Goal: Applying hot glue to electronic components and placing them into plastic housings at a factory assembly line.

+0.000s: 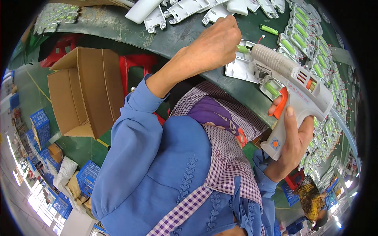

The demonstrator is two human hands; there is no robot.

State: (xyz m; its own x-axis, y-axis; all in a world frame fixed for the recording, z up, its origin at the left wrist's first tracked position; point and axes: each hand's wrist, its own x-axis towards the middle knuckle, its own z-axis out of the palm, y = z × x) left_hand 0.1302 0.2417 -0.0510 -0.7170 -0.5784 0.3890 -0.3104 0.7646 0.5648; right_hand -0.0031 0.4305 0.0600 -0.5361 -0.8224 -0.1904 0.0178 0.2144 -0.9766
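My right hand [294, 135] is wrapped round the handle of a grey-white hot glue gun [305, 94], with fingers at its orange trigger [280, 103]. White wrapping covers the gun's front, which points at a white plastic shell [241, 69] on the table edge. Beside that shell my left hand [216, 45] is closed, its fingertips curled down. A green battery cell [241, 49] shows at those fingers; what they pinch is hidden. Under the gun sits another white shell with a green cell [271, 88]. A loose green cell [269, 29] lies farther back.
White plastic shells [189, 10] are piled at the table's far side. Rows of shells with green cells [321, 59] fill the right. A cardboard box [88, 92] and a red stool [136, 63] stand at the left. The gun's pale hose or cord [343, 128] trails right.
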